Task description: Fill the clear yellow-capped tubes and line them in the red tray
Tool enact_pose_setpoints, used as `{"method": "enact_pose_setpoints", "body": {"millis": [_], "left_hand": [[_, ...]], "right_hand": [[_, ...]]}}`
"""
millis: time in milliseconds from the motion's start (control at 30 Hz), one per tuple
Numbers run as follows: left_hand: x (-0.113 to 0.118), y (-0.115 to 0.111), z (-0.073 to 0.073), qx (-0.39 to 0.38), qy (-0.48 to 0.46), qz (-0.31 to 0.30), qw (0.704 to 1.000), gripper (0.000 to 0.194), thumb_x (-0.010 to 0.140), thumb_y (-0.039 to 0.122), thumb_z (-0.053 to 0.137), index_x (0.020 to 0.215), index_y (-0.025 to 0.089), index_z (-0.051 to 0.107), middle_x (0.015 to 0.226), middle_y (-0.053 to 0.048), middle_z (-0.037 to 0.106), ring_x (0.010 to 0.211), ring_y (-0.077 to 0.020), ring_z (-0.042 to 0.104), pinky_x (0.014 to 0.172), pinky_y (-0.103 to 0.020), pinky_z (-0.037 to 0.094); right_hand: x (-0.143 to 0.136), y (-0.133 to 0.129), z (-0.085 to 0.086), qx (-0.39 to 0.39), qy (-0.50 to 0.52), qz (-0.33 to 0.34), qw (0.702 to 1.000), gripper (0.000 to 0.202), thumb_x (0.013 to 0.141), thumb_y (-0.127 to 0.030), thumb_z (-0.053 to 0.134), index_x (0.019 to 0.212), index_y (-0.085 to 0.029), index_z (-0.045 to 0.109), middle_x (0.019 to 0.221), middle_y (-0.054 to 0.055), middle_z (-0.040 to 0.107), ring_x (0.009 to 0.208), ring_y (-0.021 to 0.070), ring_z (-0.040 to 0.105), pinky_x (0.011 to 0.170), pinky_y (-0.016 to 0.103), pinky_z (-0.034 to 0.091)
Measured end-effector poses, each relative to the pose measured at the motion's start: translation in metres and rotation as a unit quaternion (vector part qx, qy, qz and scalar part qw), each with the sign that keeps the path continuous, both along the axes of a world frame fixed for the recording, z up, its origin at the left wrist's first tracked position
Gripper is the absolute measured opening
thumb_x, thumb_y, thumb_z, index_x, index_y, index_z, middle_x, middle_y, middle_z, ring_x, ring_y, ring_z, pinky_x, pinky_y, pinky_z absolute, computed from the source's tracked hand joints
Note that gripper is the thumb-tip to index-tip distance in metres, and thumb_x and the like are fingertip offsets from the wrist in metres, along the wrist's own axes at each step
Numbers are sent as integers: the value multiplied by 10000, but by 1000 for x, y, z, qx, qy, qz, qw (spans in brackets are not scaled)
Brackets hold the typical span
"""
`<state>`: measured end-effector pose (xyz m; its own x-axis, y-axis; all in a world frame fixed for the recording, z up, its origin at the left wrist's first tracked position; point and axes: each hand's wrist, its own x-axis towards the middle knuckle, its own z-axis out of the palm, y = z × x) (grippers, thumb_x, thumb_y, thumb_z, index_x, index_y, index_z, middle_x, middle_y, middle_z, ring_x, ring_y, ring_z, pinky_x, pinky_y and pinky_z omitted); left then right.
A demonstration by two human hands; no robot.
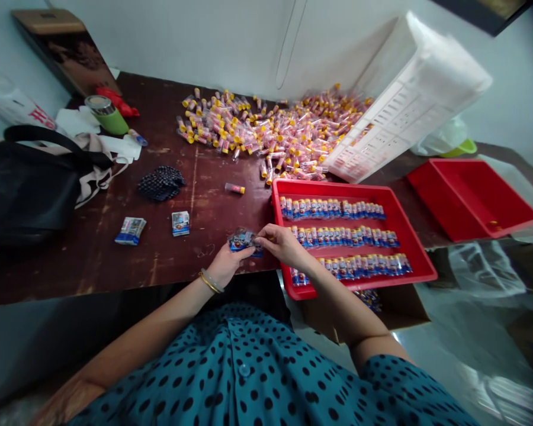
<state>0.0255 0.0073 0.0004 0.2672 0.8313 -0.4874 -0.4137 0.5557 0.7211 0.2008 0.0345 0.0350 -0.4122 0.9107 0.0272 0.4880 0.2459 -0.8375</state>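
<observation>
The left hand (224,265) grasps a glossy, dark-and-blue printed plastic packet (240,238) above the front edge of the brown counter (217,216), its thumb across the near side. The right hand (284,244) has its fingers pinched together at the packet's 3 o'clock edge. The forearms reach in from 7 and 5 o'clock. From the packet, a red rectangular plastic tray (406,228) lies at 3 o'clock, a clear yellow-capped tube (234,188) at 12, and a small blue-and-white packet stack (180,223) toward 9.

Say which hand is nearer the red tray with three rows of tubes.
Right: the right hand is at the left edge of the red tray; the left hand is farther left.
</observation>
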Motion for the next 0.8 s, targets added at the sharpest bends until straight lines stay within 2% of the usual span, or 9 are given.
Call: {"method": "enact_pose_setpoints", "body": {"millis": [67, 167, 267, 333, 400, 467, 633, 700, 800], "left_hand": [[-8, 3, 2, -24, -62, -42, 997, 300, 687, 222, 808, 958, 154, 700, 920, -73, 743, 820, -219, 698, 641, -325, 590], [-20, 9, 1, -48, -125, -148, 980, 287, 737, 282, 765, 981, 142, 708, 935, -116, 750, 844, -259, 707, 708, -396, 596], [-23, 12, -7, -18, -82, -214, 973, 294, 699, 272, 800, 943, 130, 720, 879, -112, 755, 767, -248, 705, 665, -365, 582], [-19, 10, -14, 37, 6, -169, 985, 244, 677, 254, 819, 863, 124, 728, 761, -70, 743, 635, -188, 667, 604, -305, 549], [-13, 7, -19, 86, 80, -89, 989, 214, 668, 245, 826, 816, 125, 728, 661, -24, 712, 530, -134, 603, 567, -264, 512], [-9, 3, -19, 96, 77, -45, 991, 261, 664, 249, 832, 875, 140, 725, 686, -12, 715, 544, -131, 606, 574, -257, 509], [-5, 1, -13, -4, -88, -49, 995, 337, 723, 364, 786, 987, 175, 696, 868, -61, 737, 722, -196, 679, 600, -296, 544], [-5, 3, -13, 2, -56, -51, 997, 277, 732, 364, 774, 918, 169, 710, 805, -53, 728, 668, -181, 656, 575, -286, 532], [-5, 4, -14, 73, 38, -116, 990, 177, 674, 250, 814, 790, 152, 725, 693, -20, 698, 612, -146, 610, 595, -257, 512]], "right_hand": [[0, 0, 2, -2, -3, 9, 1000, 159, 913, -261, 615, 796, -157, 643, 766, 2, 595, 697, 113, 553, 649, 217, 413], [0, 0, 11, 15, -40, 63, 997, 129, 918, -224, 604, 817, -159, 651, 808, 11, 603, 730, 116, 568, 684, 218, 422], [2, 2, 20, 19, -76, 143, 987, 115, 927, -207, 591, 858, -160, 669, 858, 29, 622, 764, 126, 591, 710, 223, 430], [4, 5, 23, 21, -87, 156, 984, 107, 926, -205, 595, 876, -158, 677, 871, 37, 635, 777, 130, 601, 716, 226, 430], [6, 7, 21, 26, -94, 115, 989, 102, 921, -206, 604, 879, -153, 680, 862, 38, 646, 772, 131, 601, 709, 228, 425], [7, 9, 17, 21, -91, 60, 994, 111, 918, -218, 608, 864, -152, 679, 831, 29, 650, 745, 127, 590, 690, 226, 417], [4, 7, 7, -15, -49, 20, 999, 137, 912, -237, 604, 824, -155, 669, 770, 5, 641, 712, 118, 572, 672, 217, 420], [3, 6, 7, -21, -36, 26, 999, 142, 916, -240, 595, 830, -156, 670, 772, 5, 644, 716, 121, 579, 677, 220, 428], [4, 6, 9, -6, -42, 53, 998, 119, 915, -219, 588, 868, -165, 683, 826, 20, 662, 760, 135, 603, 714, 236, 443]]}}
